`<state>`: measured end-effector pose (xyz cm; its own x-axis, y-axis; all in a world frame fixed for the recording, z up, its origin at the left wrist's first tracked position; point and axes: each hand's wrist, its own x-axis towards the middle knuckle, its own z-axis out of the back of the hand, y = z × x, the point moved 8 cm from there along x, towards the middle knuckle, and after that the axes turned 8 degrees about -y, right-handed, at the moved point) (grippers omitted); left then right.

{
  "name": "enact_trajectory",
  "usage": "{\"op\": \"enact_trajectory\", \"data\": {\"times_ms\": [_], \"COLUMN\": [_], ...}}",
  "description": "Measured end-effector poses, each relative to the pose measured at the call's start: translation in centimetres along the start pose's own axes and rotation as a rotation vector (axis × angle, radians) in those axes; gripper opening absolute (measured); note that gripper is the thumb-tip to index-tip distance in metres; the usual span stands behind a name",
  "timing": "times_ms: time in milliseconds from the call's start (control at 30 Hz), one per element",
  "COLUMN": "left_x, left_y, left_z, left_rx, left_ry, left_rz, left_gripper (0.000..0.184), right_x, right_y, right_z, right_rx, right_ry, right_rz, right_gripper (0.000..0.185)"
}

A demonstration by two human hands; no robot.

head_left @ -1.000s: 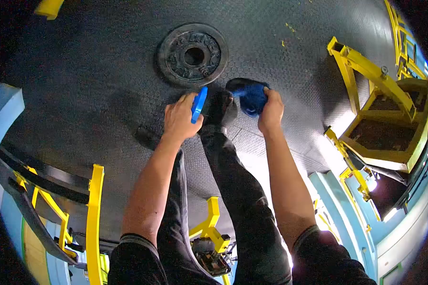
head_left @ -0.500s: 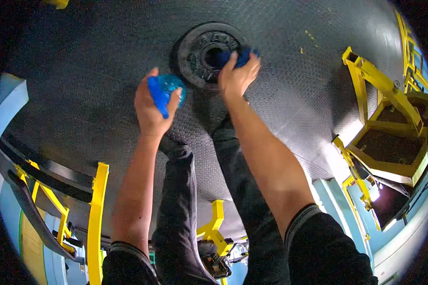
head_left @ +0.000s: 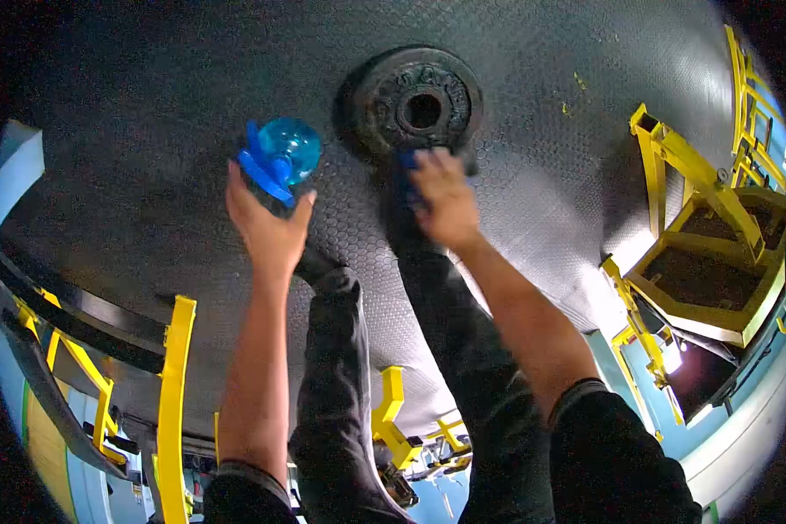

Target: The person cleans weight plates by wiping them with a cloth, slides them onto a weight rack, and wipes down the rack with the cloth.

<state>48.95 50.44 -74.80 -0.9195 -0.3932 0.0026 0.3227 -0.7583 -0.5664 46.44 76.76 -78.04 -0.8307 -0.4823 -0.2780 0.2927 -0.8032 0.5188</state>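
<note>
My left hand (head_left: 269, 229) is closed around a translucent blue spray bottle (head_left: 293, 147) with a bright blue spray head (head_left: 266, 177). The bottle is beside the weight plate, apart from it. A black round weight plate (head_left: 382, 112) with raised lettering and a centre hole rests on the floor in front of me. At its near edge, my right hand (head_left: 448, 199) presses a dark blue cloth (head_left: 406, 166), mostly hidden under the fingers. Motion blurs that hand slightly.
Black honeycomb-textured matting (head_left: 533, 210) covers the floor. A yellow-framed gym machine (head_left: 672, 148) stands at the right. To the left are a yellow post (head_left: 176, 384) and a black padded bar (head_left: 87, 323). My legs (head_left: 332, 375) are below my hands.
My right hand has moved with the cloth from the plate's top, near the hole, to its near edge. My left hand has turned the bottle and shifted slightly left.
</note>
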Motion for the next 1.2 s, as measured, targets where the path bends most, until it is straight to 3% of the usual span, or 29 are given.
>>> {"op": "enact_trajectory", "data": {"times_ms": [33,67,100,133,200,267,367,400,533,600,667,733,767,833,933,1067,1100,1167,1200], "left_x": [-1.2,-2.9,-4.5,-6.2,-10.0,-13.8,-15.9,-16.0,-12.5,-9.1,-5.4,-1.9,-0.6,0.5,-0.4,-1.5,-1.8,-0.3,0.0], "left_y": [0.4,0.8,0.3,-0.1,-1.3,-2.4,-5.7,-6.6,-8.3,-9.5,-11.2,-13.8,-15.6,-17.5,-18.4,-17.5,-16.8,-18.1,-18.4], "left_z": [0.5,1.0,1.5,1.3,0.3,-0.8,-1.7,-1.7,-1.3,-2.1,-2.8,-3.9,-5.4,-8.8,-14.5,-16.3,-17.0,-16.3,-16.1], "left_rx": [-0.028,-0.054,-0.048,-0.099,-0.186,-0.241,-0.289,-0.317,-0.366,-0.360,-0.292,-0.245,-0.169,-0.099,0.324,0.418,0.435,0.372,0.300], "left_ry": [0.014,0.032,0.033,0.097,0.215,0.319,0.464,0.448,0.304,0.235,0.179,0.185,0.284,0.385,0.609,0.584,0.358,0.486,0.413], "left_rz": [0.154,0.314,0.320,0.358,0.378,0.312,0.153,0.148,0.088,0.053,-0.048,-0.121,-0.214,-0.308,-0.536,-0.575,-0.729,-0.702,-0.745], "left_gripper": [0.094,0.090,0.090,0.083,0.072,0.063,0.056,0.052,0.044,0.043,0.043,0.046,0.055,0.064,0.099,0.100,0.100,0.067,0.076], "right_x": [-0.3,-0.1,1.7,4.3,8.1,9.8,10.6,9.5,5.3,2.1,-0.7,-5.8,-7.2,-10.4,-12.2,-10.6,-10.6,-11.5,-11.8], "right_y": [-2.1,-4.1,-6.4,-6.7,-5.6,-3.4,1.7,1.4,2.2,1.1,-2.2,-6.3,-5.8,-7.1,-7.6,-7.4,-7.3,-7.8,-7.8], "right_z": [1.7,3.4,4.2,4.8,4.8,4.1,2.1,2.3,1.5,2.3,3.7,4.1,5.9,6.2,8.5,11.0,10.9,10.3,10.1], "right_rx": [-0.159,-0.093,-0.002,0.051,-0.117,-0.199,-0.110,-0.116,0.014,0.111,0.233,0.614,0.774,1.036,1.019,1.150,1.154,1.157,1.164], "right_ry": [-0.138,-0.451,-0.528,-0.604,-0.749,-0.738,-0.452,-0.447,-0.041,0.026,0.097,-0.029,-0.068,-0.334,-0.487,-0.567,-0.538,-0.522,-0.525], "right_rz": [-0.068,-0.133,-0.338,-0.404,-0.368,-0.238,0.086,0.073,0.256,0.154,-0.360,-0.974,-1.181,-1.163,-1.109,-1.119,-1.166,-1.227,-1.209], "right_gripper": [0.061,0.057,0.053,0.052,0.052,0.056,0.060,0.060,0.047,0.039,0.032,0.026,0.025,0.030,0.038,0.044,0.045,0.045,0.046]}}
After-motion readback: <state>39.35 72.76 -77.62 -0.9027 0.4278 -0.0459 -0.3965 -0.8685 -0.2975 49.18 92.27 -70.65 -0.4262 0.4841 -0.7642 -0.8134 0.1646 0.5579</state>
